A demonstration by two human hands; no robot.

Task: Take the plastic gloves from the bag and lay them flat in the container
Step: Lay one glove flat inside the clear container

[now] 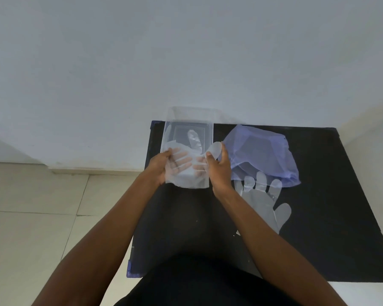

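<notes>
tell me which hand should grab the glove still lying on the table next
Right. The right hand is beside the spare glove; the left hand is on the container's far side.

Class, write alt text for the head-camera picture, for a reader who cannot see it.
Two bare hands, left hand and right hand, hold a thin clear plastic glove over the near end of a clear rectangular plastic container on a black table. To its right lie a crumpled purple plastic bag and another clear glove, flat.
</notes>
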